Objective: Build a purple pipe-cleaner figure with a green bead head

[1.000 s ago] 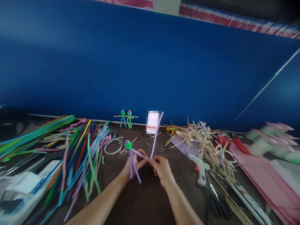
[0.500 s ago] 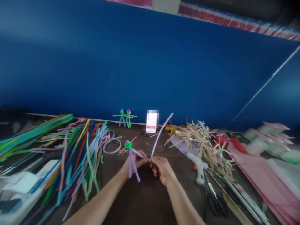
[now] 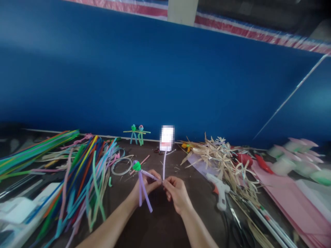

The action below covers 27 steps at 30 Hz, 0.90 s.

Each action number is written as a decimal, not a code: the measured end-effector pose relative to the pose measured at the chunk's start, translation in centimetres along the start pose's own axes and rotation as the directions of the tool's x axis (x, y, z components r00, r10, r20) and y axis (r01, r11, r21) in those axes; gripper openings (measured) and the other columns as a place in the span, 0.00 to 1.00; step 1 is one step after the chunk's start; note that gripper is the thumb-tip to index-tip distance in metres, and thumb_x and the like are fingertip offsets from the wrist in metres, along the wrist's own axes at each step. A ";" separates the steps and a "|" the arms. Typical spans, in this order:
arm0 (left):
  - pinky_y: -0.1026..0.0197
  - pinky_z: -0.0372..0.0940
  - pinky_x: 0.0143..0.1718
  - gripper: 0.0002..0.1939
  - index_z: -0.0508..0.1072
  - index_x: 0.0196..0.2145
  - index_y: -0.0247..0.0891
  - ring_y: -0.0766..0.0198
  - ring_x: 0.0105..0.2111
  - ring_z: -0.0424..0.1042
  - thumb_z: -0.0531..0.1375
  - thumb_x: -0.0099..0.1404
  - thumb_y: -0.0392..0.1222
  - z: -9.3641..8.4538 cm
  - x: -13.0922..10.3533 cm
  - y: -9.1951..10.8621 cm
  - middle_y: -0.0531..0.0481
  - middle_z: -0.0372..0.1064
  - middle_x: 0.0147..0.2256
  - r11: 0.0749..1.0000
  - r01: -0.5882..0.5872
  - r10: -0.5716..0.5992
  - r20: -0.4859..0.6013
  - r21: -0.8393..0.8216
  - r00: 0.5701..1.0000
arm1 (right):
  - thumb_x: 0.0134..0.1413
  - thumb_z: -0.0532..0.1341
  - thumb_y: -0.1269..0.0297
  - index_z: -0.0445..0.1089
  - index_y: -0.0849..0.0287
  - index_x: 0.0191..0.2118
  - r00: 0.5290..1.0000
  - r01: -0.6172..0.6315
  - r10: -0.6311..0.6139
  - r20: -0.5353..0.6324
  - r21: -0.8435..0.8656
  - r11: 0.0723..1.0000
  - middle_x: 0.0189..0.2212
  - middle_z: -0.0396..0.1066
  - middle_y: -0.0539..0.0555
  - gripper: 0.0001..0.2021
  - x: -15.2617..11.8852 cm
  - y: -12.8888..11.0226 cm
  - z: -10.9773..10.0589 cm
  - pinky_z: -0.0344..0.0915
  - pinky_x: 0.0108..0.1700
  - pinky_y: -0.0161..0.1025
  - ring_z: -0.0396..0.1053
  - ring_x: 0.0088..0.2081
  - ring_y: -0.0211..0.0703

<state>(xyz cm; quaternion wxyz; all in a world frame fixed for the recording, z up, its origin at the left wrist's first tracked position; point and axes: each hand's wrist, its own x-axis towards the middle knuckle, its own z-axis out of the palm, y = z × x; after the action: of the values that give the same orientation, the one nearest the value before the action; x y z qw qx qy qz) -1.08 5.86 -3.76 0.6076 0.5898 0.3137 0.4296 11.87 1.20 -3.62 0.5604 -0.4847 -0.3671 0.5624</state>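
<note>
Lilac pipe-cleaner figure pinched by left hand; right hand has swung its free stem upright at lower centre, mid-twist

Worktop: dark brown, set against a blue wall. Left side: spread of coloured pipe cleaners, long green bundle behind it, white box at the near left edge. Centre back: two small pipe-cleaner figures standing side by side, coil of clear tape near them. Right of centre: heap of dry straw strips, white glue gun just beside it, black scissors, pink sheets at far right
</note>
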 end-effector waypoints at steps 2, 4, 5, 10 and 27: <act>0.66 0.58 0.25 0.12 0.65 0.23 0.34 0.68 0.24 0.64 0.64 0.47 0.42 0.0 -0.1 0.2 0.52 0.64 0.23 1.000 -0.016 0.015 -0.007 -0.026 1.000 | 0.38 0.63 0.54 0.61 0.62 0.20 0.998 0.060 -0.061 -0.018 -0.040 0.997 0.12 0.57 0.43 0.16 -0.1 0.0 0.3 0.43 0.11 0.26 0.47 0.11 0.24; 0.66 0.58 0.25 0.11 0.66 0.23 0.34 0.67 0.24 0.64 0.64 0.48 0.42 0.1 -0.2 0.7 0.52 0.64 0.23 0.999 -0.053 0.053 -0.025 0.005 0.998 | 0.40 0.62 0.53 0.61 0.61 0.21 0.994 0.110 -0.111 -0.017 -0.071 0.991 0.11 0.54 0.41 0.16 -0.3 -0.1 0.4 0.42 0.12 0.27 0.46 0.11 0.25; 0.66 0.58 0.26 0.10 0.66 0.23 0.34 0.67 0.24 0.64 0.63 0.48 0.41 0.2 -0.3 0.9 0.52 0.64 0.23 0.996 -0.082 0.083 -0.032 0.039 0.996 | 0.40 0.62 0.52 0.61 0.61 0.22 0.991 0.132 -0.133 -0.006 -0.084 0.988 0.11 0.53 0.41 0.16 -0.4 -0.2 0.4 0.42 0.13 0.27 0.46 0.12 0.26; 0.64 0.60 0.30 0.04 0.69 0.24 0.35 0.65 0.27 0.65 0.59 0.54 0.37 0.3 -1.3 2.2 0.50 0.65 0.25 0.902 -0.321 0.324 0.041 0.289 0.945 | 0.43 0.61 0.55 0.61 0.61 0.22 0.978 0.198 -0.186 0.095 -0.139 0.970 0.13 0.52 0.42 0.14 -0.8 -0.9 -0.3 0.43 0.15 0.28 0.46 0.14 0.27; 0.60 0.63 0.37 0.13 0.70 0.40 0.44 0.63 0.34 0.71 0.57 0.56 0.34 -0.6 -1.8 3.8 0.48 0.73 0.37 0.115 -0.759 0.690 0.498 0.641 0.525 | 0.37 0.64 0.53 0.63 0.61 0.22 0.952 0.136 -0.096 0.291 -0.123 0.983 0.15 0.56 0.43 0.16 -1.6 -2.7 -1.9 0.45 0.18 0.28 0.48 0.15 0.27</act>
<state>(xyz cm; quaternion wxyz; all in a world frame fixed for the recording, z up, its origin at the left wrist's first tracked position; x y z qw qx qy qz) -2.99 4.27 -0.31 -0.0119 0.8845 0.1196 0.4508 14.27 -0.32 -1.32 0.4984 -0.4152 -0.5104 0.5646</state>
